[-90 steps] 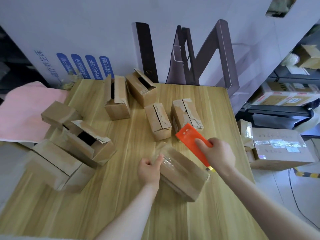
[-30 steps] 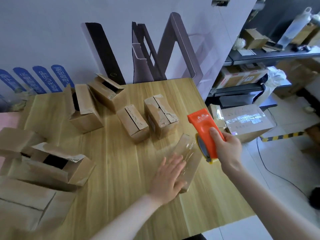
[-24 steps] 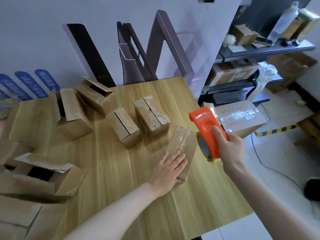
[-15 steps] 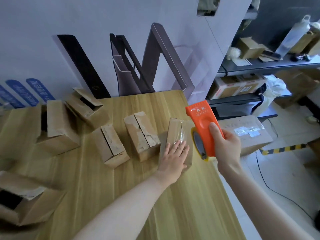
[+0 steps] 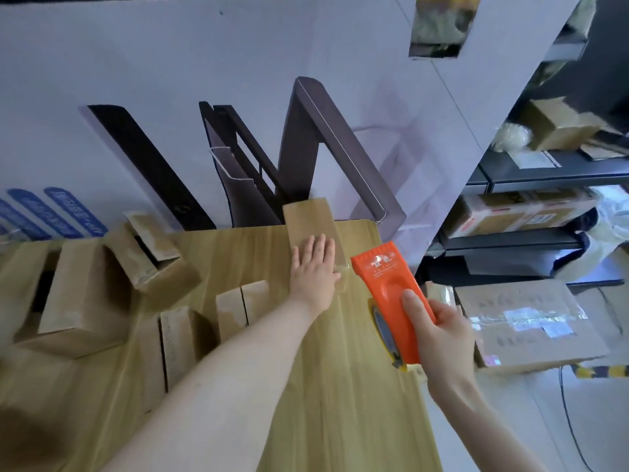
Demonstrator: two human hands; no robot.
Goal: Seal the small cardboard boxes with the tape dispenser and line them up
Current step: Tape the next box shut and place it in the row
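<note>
You have one view, from the wide-angle camera on your head. It looks forward and down over the wooden table [image 5: 340, 403], which fills the lower left and centre of the frame, its far edge crossing near mid-height. The white wall panel [image 5: 170, 63] takes the upper left and centre. Dark shelving [image 5: 544, 172] leans in along the right edge, with floor [image 5: 544, 420] in the lower right. Your forearms enter from the bottom edge. Your left hand [image 5: 315, 270] lies at centre, and your right hand [image 5: 446, 338], gripping the orange tape dispenser [image 5: 391, 294], is right of centre and nearer the lens.
</note>
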